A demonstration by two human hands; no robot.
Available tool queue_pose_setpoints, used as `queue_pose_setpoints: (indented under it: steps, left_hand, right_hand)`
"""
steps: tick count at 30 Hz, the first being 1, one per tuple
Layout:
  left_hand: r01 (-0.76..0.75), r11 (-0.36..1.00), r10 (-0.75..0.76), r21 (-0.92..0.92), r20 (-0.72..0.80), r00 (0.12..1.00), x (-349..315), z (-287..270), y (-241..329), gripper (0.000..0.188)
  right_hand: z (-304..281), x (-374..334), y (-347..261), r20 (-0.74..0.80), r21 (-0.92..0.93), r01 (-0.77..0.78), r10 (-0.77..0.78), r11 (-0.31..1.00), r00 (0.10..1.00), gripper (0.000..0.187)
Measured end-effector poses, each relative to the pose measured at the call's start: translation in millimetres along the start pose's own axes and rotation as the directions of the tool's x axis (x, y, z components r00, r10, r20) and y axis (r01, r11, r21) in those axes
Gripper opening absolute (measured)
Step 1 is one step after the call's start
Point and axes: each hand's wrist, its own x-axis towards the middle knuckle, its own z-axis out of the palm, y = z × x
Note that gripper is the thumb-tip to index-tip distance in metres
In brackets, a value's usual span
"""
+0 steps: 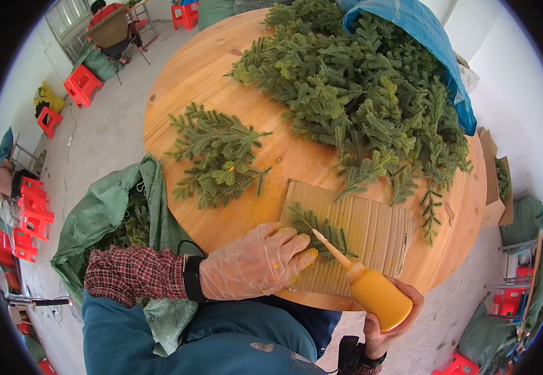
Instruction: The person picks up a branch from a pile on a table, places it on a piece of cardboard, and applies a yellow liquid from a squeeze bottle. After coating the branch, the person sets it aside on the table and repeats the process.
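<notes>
yellow bottle (pixel 381 300) in right hand (pixel 385 340)

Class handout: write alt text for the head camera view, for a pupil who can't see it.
A person's gloved left hand touches a green sprig on corrugated cardboard, while the right hand holds a yellow bottle with its nozzle over the sprig. A small bunch and a large heap of greenery lie beyond on the round wooden table.

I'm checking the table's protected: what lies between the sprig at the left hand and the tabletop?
The head view shows corrugated cardboard between the sprig and the tabletop.
</notes>
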Motion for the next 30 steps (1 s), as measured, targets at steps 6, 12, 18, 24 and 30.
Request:
queue_pose_setpoints:
  steps: [6, 12, 18, 24, 30]
  left_hand:
    - [0.000, 1.000, -0.002, 0.027, 0.050, 0.999, 0, 0, -2, 0.047]
    - [0.007, 1.000, -0.007, 0.002, 0.038, 0.999, -1, 3, -2, 0.047]
    - [0.021, 1.000, -0.021, -0.002, 0.046, 0.999, 0, 3, 0, 0.046]
    - [0.016, 1.000, -0.016, -0.014, 0.049, 0.999, 1, 3, -1, 0.045]
    - [0.020, 1.000, -0.019, -0.007, 0.050, 0.999, 0, 2, -1, 0.047]
  right_hand:
    - [-2, -1, 3, 0.010, -0.057, 0.056, -0.056, 0.997, 0.998, 0.083]
    - [-14, -4, -1, 0.030, -0.137, 0.118, -0.115, 0.983, 0.993, 0.081]
    - [-14, -5, -9, 0.014, -0.085, 0.103, -0.102, 0.991, 0.995, 0.081]
    - [-6, -1, 1, 0.023, -0.042, 0.138, -0.138, 0.990, 0.990, 0.083]
    - [-4, 1, 1, 0.041, -0.122, 0.126, -0.121, 0.985, 0.992, 0.083]
